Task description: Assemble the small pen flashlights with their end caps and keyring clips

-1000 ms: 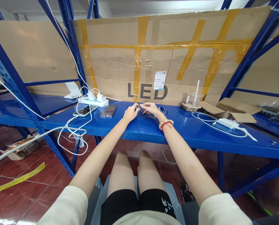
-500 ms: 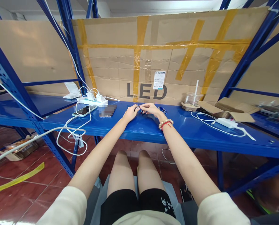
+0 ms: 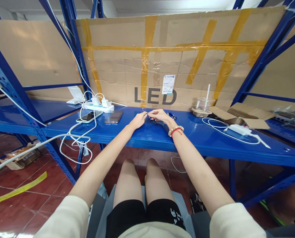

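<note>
My left hand (image 3: 139, 120) and my right hand (image 3: 158, 115) meet above the blue shelf (image 3: 147, 138), fingertips pinched close together. Between them is a small dark item, too tiny to identify. Beneath my right hand lie some small dark pieces (image 3: 151, 119), partly covered by its fingers. Just right of that hand, small blue pieces (image 3: 172, 116) rest on the shelf. A beaded bracelet with a red string (image 3: 176, 131) circles my right wrist.
At left are a phone (image 3: 89, 117), a blurred flat device (image 3: 114, 117), a white power strip (image 3: 98, 107) and looping cables. To the right stand a plastic cup (image 3: 204, 103), a white adapter (image 3: 239, 129) and an opened carton (image 3: 251, 114). Cardboard (image 3: 127, 72) rises behind.
My left hand has turned slightly and its fingers have closed in. The dark item seen at its fingertips earlier is now mostly hidden. My right hand has hardly moved.
</note>
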Demonstrator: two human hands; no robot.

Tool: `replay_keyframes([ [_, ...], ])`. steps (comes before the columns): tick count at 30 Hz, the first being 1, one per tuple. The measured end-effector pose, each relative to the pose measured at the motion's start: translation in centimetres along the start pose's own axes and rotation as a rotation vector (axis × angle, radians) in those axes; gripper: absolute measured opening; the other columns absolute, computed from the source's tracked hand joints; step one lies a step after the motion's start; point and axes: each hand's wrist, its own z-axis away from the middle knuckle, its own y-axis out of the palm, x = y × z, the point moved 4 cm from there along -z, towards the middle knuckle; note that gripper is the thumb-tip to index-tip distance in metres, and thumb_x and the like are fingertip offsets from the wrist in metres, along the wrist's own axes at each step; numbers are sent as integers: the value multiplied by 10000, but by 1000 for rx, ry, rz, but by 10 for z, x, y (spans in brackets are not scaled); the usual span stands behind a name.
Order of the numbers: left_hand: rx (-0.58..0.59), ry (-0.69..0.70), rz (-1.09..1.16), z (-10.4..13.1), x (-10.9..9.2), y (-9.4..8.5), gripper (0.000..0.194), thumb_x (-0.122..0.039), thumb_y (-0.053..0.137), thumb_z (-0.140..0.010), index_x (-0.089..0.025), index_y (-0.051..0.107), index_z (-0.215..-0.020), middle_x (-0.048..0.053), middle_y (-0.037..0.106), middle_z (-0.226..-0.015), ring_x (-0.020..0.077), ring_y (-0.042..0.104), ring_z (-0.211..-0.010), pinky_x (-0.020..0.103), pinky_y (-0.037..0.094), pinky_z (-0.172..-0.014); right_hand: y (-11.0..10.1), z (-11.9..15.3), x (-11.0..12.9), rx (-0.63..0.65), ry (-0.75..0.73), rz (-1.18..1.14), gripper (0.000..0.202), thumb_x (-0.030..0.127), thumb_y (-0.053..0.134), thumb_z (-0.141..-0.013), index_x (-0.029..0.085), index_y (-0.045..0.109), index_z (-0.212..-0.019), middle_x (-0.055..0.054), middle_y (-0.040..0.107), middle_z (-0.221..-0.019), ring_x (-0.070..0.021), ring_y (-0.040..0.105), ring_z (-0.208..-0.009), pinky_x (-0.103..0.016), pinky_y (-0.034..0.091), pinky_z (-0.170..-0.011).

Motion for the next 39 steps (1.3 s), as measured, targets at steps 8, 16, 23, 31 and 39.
replay_keyframes([
  [8,28,25,-73,3,-4,-2,295,-316,327,-917,-188,593,-909,40,630,-734,166,598,-709,272,455,-732,0,4,3,16,5,69,396,467,774,-530,131,677,-717,16,570,-544,-61,467,-496,-172,331,-429],
  [16,21,-1,-93,6,-10,-5,236,-292,386,-896,-196,594,-954,50,671,-815,185,621,-770,282,462,-748,1,-1,-1,-26,116,76,375,464,806,-519,141,655,-634,2,562,-513,-65,488,-479,-157,342,-401],
  [23,-15,-65,-56,8,-15,-6,243,-293,398,-896,-220,533,-1085,43,671,-853,200,628,-834,302,460,-781,2,-1,-2,-15,123,-24,401,514,777,-558,150,629,-638,-7,577,-560,-65,517,-525,-138,383,-437],
  [31,-2,-143,-69,9,-17,-8,241,-316,383,-903,-212,536,-1058,57,670,-862,219,625,-845,320,457,-774,5,1,1,-6,113,-14,420,531,744,-600,139,599,-639,9,538,-535,-51,501,-510,-127,362,-436],
  [39,-22,-230,-146,10,-16,-12,292,-359,334,-913,-241,539,-1085,54,669,-976,219,614,-933,335,456,-805,0,-2,-1,-70,38,27,406,504,727,-638,160,693,-852,-8,620,-632,-58,528,-523,-138,366,-437],
])
